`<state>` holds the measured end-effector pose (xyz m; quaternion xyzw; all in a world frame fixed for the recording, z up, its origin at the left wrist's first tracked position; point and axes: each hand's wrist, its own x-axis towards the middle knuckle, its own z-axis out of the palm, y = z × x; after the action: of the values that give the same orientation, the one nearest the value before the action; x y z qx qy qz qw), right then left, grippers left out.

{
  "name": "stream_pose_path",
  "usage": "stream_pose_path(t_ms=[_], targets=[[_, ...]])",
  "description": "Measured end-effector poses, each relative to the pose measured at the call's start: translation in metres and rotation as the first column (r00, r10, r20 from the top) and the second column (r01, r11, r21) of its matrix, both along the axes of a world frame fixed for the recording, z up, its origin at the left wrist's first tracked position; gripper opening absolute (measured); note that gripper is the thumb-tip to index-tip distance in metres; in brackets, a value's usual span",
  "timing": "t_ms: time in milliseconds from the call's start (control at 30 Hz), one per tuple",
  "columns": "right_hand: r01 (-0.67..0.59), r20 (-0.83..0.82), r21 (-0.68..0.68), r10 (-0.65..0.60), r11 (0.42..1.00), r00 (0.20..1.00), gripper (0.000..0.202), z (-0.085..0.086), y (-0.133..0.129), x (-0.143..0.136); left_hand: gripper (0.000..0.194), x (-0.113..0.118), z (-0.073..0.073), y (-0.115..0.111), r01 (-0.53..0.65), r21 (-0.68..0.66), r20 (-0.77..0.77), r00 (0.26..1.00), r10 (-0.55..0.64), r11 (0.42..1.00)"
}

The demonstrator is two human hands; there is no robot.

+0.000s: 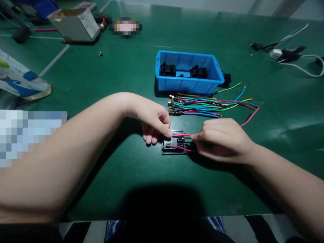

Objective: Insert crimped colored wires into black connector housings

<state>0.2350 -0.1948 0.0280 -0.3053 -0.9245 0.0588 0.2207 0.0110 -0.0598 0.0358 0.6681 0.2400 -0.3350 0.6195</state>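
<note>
A black plastic housing (174, 151) lies on the green tabletop with small metal contacts in it. Over its upper edge a red wire (182, 135) stretches between my two hands. My left hand (157, 125) pinches the wire's left end between thumb and forefinger, its other fingers hanging loosely below. My right hand (222, 140) is closed on the same wire farther right. A second red wire (181, 147) runs from a contact in the housing toward the right hand. Whether the right fingers hold that one too is hidden.
Behind the hands lies a bundle of coloured wires (202, 104) with metal terminals. A blue bin (189, 84) holds several black housings (198, 71). An open carton (76, 27) stands at the back left, and a white cable (291, 65) lies at the right.
</note>
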Motion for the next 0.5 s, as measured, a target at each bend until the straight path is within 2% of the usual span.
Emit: stream_pose_path(t_ms=[267, 500], targets=[[0.001, 0.006, -0.018, -0.001, 1.0, 1.0, 0.016, 0.0026, -0.0009, -0.001, 0.042, 0.0003, 0.001, -0.0002, -0.028, -0.008, -0.009, 1.0, 0.028, 1.0], [0.0, -0.002, -0.009, 0.0, 1.0, 1.0, 0.014, 0.0013, -0.0007, -0.0008, 0.042, 0.0025, 0.0043, -0.0038, 0.015, 0.035, -0.026, 1.0, -0.014, 0.999]])
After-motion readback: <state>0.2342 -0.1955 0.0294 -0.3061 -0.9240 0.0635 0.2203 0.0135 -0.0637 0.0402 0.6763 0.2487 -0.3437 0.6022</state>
